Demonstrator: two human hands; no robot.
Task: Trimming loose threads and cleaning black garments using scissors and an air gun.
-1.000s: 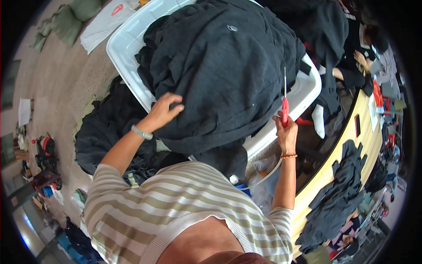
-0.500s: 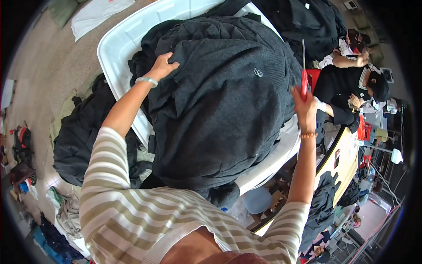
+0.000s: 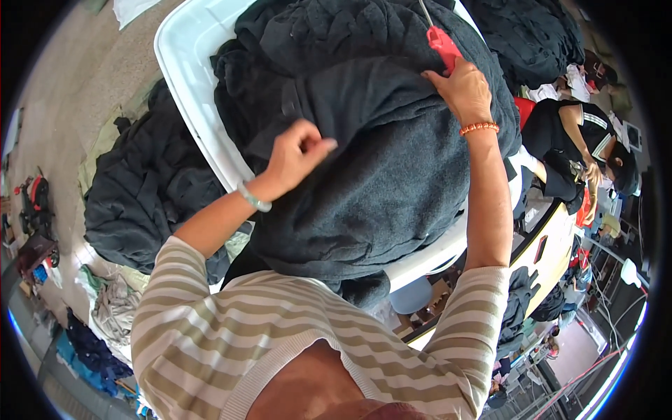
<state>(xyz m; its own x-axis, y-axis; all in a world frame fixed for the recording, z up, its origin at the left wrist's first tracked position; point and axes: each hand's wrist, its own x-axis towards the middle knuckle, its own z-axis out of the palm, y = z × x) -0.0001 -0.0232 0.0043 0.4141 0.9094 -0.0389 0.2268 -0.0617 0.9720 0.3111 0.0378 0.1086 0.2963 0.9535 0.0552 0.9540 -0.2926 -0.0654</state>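
Observation:
A large heap of black knitted garments (image 3: 392, 182) fills a white plastic tub (image 3: 183, 91) in front of me. My left hand (image 3: 297, 155) hovers at the heap's left side, its fingers curled in and a little blurred. Whether cloth is pinched in them is hidden. Just beyond that hand, a fold of black cloth is smeared by motion. At the upper right of the heap, my right hand (image 3: 465, 87) is wrapped round a red-handled tool (image 3: 444, 46) with a slim metal blade pointing away from me. The heel of that hand is over the cloth.
More dark garments (image 3: 150, 182) lie piled on the floor left of the tub, and another black pile (image 3: 532, 42) rises beyond its right side. A seated person (image 3: 570, 136) works at the right. Nearby stands a yellowish table (image 3: 542, 262) with a dark edge.
My left hand has left the far-left cloth and come nearer and rightward, its fingers curling. My right hand has swung up and inward over the heap with the red-handled tool. The top cloth has shifted.

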